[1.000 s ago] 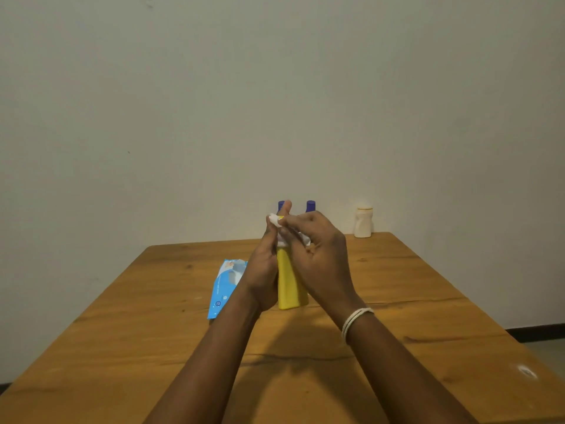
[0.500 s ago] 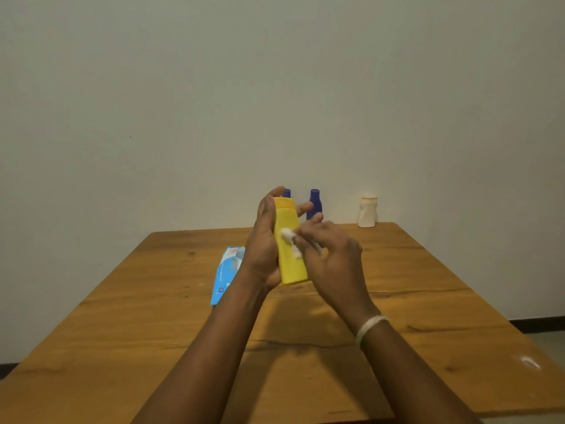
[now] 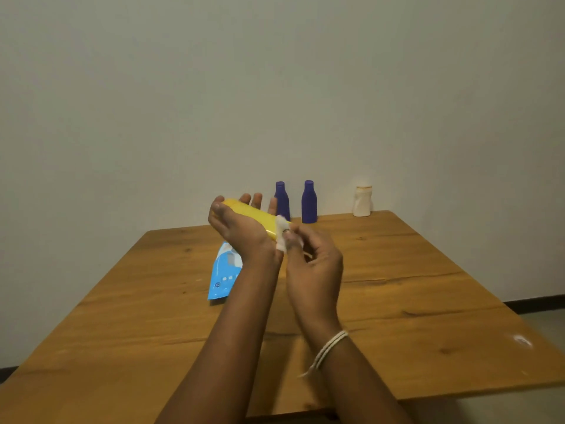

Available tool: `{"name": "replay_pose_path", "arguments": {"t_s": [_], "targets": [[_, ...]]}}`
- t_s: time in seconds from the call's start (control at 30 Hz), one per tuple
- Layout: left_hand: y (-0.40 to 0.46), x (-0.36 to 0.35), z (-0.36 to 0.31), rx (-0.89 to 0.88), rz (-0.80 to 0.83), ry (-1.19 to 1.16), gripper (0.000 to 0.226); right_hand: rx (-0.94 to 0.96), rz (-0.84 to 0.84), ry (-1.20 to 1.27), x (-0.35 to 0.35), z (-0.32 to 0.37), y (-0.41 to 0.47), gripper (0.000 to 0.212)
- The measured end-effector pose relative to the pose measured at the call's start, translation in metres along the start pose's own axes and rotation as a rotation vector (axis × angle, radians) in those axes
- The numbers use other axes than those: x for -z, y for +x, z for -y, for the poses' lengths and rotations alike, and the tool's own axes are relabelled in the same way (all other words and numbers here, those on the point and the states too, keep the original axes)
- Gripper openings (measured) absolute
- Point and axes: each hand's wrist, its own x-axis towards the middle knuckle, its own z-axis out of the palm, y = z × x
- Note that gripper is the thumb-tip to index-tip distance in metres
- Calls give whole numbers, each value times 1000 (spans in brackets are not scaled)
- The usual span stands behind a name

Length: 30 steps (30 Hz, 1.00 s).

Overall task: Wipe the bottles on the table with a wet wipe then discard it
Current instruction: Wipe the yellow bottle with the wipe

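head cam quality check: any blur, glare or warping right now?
Head view: dim, warm light. Motion blur on the right hand, the wet wipe and the white wristband; the yellow bottle in the left hand is soft too. The purple bottles and white bottle read clearly. Small glare spot on the table. Forearms cast soft shadows. Wide-angle stretch at the table's near corners.

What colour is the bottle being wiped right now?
Yellow. The bottle shows best in the head view, lying in the left hand.
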Motion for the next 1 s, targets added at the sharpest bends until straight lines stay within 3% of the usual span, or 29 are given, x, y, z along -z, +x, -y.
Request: {"name": "replay_pose_path", "arguments": {"t_s": [0.17,0.37,0.57,0.77,0.87,1.0], "targets": [[2,8,2,-66,-3,51,27,-100,-4,104,0,-1,3,13],[-2,13,-2,-58,193,74,34,-350,46,289,14,3,19,7],[-8,14,-1,79,328,72,41,-141,130,66,32,-3,17,13],[-14,20,2,210,556,362,47,-2,229,-75,27,8,54,20],[-19,25,3,285,590,498,55,71,258,-103,19,22,76,16],[-17,23,-10,255,503,549,53,-9,391,-34,26,25,81,18]]}}
